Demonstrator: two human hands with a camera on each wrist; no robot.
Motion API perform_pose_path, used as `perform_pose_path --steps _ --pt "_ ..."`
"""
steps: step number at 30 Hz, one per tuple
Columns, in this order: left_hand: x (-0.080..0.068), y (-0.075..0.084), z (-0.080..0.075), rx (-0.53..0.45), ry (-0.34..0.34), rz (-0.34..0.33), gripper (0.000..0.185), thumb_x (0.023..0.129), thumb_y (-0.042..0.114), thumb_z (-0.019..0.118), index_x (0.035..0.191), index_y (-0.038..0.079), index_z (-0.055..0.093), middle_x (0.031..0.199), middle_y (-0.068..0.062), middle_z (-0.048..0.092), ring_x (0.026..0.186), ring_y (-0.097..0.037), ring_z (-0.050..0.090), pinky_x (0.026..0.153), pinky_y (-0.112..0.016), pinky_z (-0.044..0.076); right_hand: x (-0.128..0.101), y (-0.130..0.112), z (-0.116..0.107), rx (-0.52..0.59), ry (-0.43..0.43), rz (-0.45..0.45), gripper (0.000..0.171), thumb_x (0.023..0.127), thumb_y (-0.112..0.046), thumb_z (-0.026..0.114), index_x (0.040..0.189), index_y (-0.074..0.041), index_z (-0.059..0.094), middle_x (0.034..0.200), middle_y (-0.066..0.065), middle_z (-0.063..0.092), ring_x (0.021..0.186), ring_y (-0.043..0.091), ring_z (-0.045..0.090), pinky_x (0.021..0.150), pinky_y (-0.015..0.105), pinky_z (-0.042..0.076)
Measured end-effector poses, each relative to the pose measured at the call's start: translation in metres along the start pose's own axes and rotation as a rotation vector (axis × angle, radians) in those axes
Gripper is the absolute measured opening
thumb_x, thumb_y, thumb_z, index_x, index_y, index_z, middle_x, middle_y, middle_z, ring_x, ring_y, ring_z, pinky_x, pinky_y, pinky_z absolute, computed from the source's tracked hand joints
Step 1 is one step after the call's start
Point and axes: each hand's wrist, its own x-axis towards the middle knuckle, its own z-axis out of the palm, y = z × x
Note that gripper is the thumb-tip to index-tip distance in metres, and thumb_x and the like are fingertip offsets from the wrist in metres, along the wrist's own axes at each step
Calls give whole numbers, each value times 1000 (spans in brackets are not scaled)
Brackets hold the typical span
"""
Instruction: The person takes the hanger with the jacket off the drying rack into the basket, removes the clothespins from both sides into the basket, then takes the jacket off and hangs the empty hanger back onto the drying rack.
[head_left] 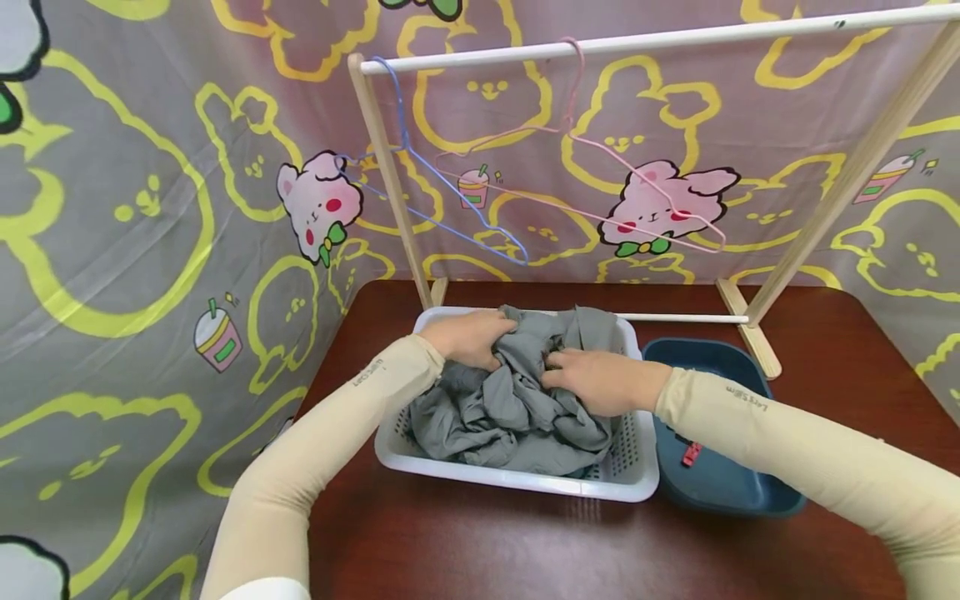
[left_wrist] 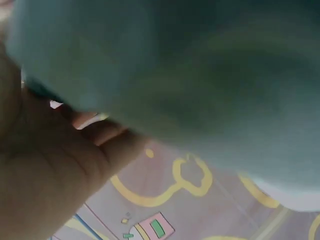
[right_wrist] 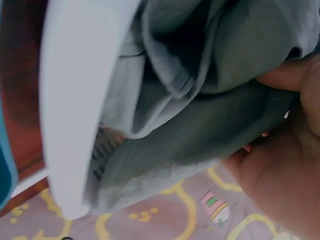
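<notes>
A crumpled grey garment (head_left: pixel 517 408) fills a white plastic laundry basket (head_left: pixel 517 482) on the table. My left hand (head_left: pixel 468 337) grips the fabric near the back left of the heap; in the left wrist view the blurred cloth (left_wrist: pixel 210 100) covers most of the picture and hides the fingertips. At the heap's right, my right hand (head_left: pixel 596 379) holds a fold, with thumb and fingers on either side of the cloth (right_wrist: pixel 190 135) in the right wrist view. Seams and loose folds show there, but the garment's exact kind cannot be made out.
A dark blue tub (head_left: pixel 738 492) stands right of the basket, under my right forearm, with a small red item (head_left: pixel 692 454) inside. Behind, a wooden rack with a white rail (head_left: pixel 675 32) carries a blue hanger (head_left: pixel 442 179) and a pink hanger (head_left: pixel 637 175). Patterned cloth surrounds the table (head_left: pixel 450 542).
</notes>
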Motion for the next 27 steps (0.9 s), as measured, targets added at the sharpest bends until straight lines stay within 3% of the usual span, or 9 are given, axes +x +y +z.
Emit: perform_pose_path --steps 3,6,10,13,16,20,24,27 --pt "-3 1 6 40 30 49 57 90 17 65 141 9 41 136 -7 49 123 -21 47 97 -32 39 0 8 -2 116 -9 39 23 94 0 50 111 -12 59 108 5 51 99 21 53 86 40 45" --pt "-10 3 13 64 16 47 57 91 16 63 142 7 40 140 -9 46 128 -23 43 102 -34 35 -2 19 -6 179 30 71 33 87 10 51 111 -12 57 109 5 51 100 22 54 85 41 46" --pt "-19 5 24 91 -26 68 52 92 13 60 141 7 43 138 -11 46 127 -24 44 103 -36 35 -3 42 -10 130 134 152 51 78 14 58 124 -7 53 120 13 50 111 32 49 90 47 43" --pt "-22 8 32 121 -38 99 45 92 9 58 136 7 50 130 -12 52 121 -24 49 100 -36 38 -4 63 -11 84 145 270 64 74 10 68 133 -6 49 127 22 46 116 40 43 92 53 39" --pt "-20 12 36 147 -43 92 42 91 7 56 133 7 53 126 -12 55 118 -24 51 99 -37 39 -5 84 -12 98 107 328 57 78 6 68 132 -3 53 124 24 51 113 41 47 91 54 40" --pt "-17 16 37 154 -78 32 47 91 7 56 138 4 48 134 -13 50 124 -26 47 102 -39 36 -3 102 -12 157 142 313 31 85 6 57 113 0 67 109 18 64 101 34 60 84 48 48" --pt "-16 16 37 135 -104 -8 50 92 8 55 140 4 44 140 -14 45 128 -27 43 104 -40 33 -1 108 -15 114 252 363 24 90 2 52 107 -2 69 103 15 67 93 33 63 76 48 50" --pt "-17 14 37 109 -97 -21 48 93 8 55 140 5 45 140 -13 45 128 -27 42 104 -40 33 1 104 -18 62 380 424 21 91 1 51 107 -1 65 102 16 65 90 35 62 75 50 49"
